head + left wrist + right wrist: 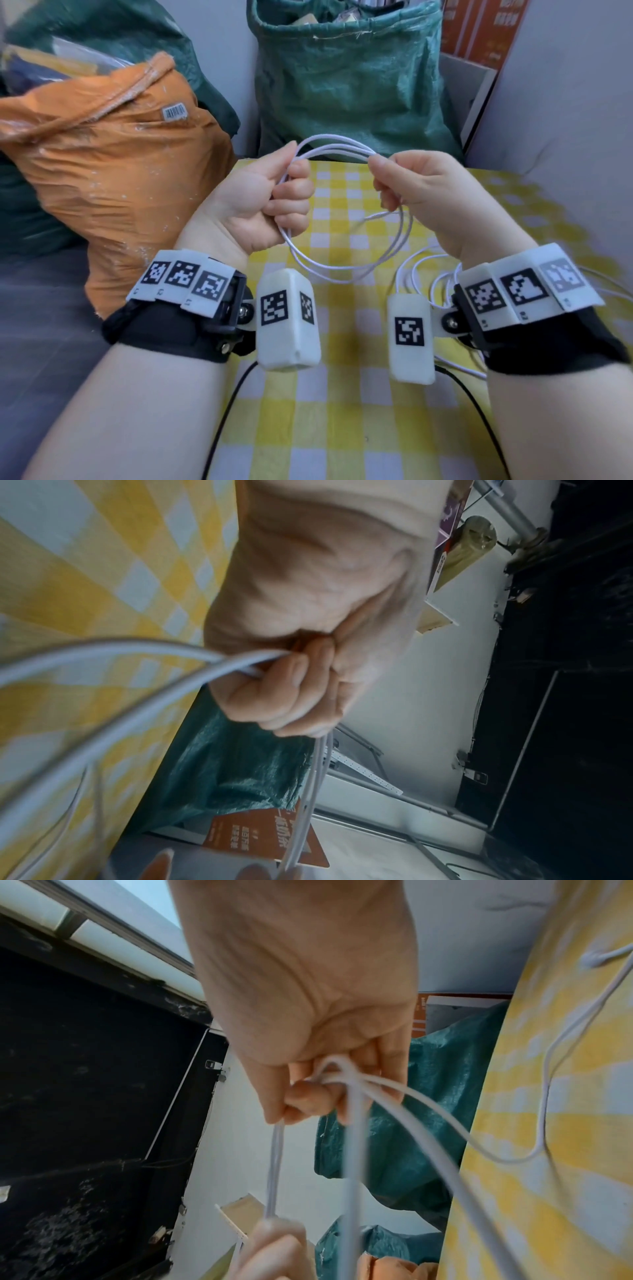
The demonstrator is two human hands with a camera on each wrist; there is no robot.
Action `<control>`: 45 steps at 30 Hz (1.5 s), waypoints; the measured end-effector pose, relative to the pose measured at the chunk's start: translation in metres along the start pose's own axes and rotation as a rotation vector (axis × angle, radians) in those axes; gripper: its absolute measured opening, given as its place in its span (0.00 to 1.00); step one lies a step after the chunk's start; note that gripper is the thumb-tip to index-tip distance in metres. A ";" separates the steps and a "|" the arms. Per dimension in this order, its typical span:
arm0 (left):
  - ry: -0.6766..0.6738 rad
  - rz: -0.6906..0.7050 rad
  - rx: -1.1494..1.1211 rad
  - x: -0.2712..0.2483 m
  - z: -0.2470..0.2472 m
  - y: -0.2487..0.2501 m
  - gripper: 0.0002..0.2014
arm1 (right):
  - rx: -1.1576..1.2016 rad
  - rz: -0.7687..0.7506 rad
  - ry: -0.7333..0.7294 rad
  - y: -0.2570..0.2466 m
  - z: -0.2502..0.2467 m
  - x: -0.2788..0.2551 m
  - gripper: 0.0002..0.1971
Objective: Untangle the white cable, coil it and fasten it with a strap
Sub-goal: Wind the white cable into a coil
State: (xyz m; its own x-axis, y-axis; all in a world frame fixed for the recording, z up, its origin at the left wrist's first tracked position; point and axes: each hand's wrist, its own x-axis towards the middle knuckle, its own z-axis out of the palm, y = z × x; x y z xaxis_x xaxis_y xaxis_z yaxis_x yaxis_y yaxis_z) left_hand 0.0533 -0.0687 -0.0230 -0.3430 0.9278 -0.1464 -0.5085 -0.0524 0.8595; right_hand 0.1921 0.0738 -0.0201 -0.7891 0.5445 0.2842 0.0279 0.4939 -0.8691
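Nearest the camera, the left hand and right hand each gripped the white cable, fingers curled round opposite sides of a coil of several turns held above the checked tabletop. Coiling appeared partly done: loose cable lay near the right wrist. Fastening remained; no strap was discernible. The cable ends were hidden.
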 end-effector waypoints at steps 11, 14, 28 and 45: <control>0.108 0.034 -0.043 -0.001 -0.009 0.003 0.21 | 0.073 0.075 0.029 0.006 -0.007 0.003 0.17; 0.107 0.040 -0.023 -0.001 -0.010 0.003 0.20 | 0.066 0.080 0.047 0.008 -0.008 0.004 0.17; 0.048 0.119 -0.055 -0.002 -0.012 -0.002 0.10 | 0.115 0.140 0.171 0.006 -0.012 0.003 0.18; 0.338 0.166 0.166 0.003 -0.005 -0.009 0.07 | 0.163 0.137 0.267 0.002 -0.012 0.003 0.17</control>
State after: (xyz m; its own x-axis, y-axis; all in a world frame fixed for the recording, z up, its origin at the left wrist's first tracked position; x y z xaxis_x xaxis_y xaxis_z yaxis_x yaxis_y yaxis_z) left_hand 0.0525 -0.0671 -0.0334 -0.6640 0.7366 -0.1283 -0.2999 -0.1052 0.9481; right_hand 0.1968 0.0845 -0.0165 -0.5961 0.7669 0.2378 0.0068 0.3009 -0.9536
